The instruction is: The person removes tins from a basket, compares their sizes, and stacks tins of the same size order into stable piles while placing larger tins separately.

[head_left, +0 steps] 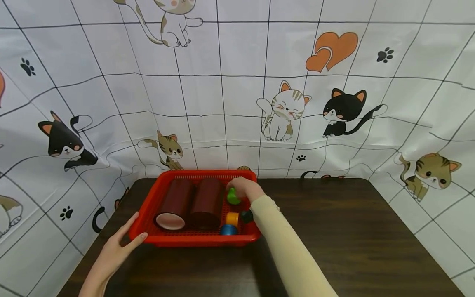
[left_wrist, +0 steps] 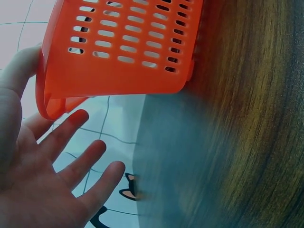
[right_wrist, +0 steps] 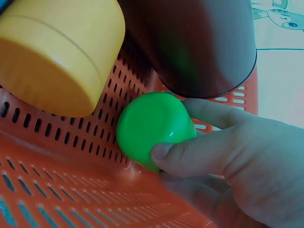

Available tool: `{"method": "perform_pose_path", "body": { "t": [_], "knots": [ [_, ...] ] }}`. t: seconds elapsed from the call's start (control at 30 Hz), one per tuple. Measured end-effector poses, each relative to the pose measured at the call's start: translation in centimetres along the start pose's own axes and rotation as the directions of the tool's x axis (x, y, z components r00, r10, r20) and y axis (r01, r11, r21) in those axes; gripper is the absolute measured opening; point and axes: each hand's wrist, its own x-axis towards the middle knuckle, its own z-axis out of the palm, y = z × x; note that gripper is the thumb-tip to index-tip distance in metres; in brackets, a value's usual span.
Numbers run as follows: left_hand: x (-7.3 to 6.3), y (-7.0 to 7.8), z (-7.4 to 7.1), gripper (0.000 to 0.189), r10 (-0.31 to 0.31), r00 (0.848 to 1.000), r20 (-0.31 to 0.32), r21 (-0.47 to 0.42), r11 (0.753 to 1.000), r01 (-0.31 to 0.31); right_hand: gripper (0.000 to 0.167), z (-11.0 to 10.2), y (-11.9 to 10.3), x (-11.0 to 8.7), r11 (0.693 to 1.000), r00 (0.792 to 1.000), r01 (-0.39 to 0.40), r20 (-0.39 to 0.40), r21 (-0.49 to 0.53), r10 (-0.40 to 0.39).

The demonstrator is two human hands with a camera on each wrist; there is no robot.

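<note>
A red slotted plastic basket sits on the dark wooden table. My left hand is at its left near corner, touching the rim with the other fingers spread. Inside the basket's right side, my right hand pinches a bright green, rounded, glossy piece between thumb and fingers. That piece is close over the slotted floor in the right wrist view. Nearer me in the basket lie a yellow cylinder, a blue round piece and a dark green piece.
Two large brown cylinders lie side by side in the basket's left and middle, one showing a pale end. Dark tabletop extends to the right. A white cat-print sheet hangs behind and at the sides.
</note>
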Motion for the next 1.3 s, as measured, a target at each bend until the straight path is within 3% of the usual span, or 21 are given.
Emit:
{"method": "perform_pose_path", "body": {
  "t": [0.23,0.4,1.3],
  "knots": [
    [-0.2,0.0,-0.1,0.086,-0.011,1.000,0.003,-0.004,1.000,0.011,0.052,-0.3,-0.7,-0.4,0.999,0.999,-0.040,0.022,0.018,0.040],
    [-0.2,0.0,0.0,0.084,0.020,1.000,-0.005,-0.008,1.000,-0.020,0.053,-0.3,-0.9,-0.8,0.998,0.998,-0.061,0.012,0.017,0.061],
    [-0.2,-0.1,0.1,0.084,0.031,0.999,-0.012,-0.030,0.999,-0.031,0.055,0.3,-1.0,-0.4,0.997,0.998,-0.069,-0.001,0.020,0.069]
  ]
}}
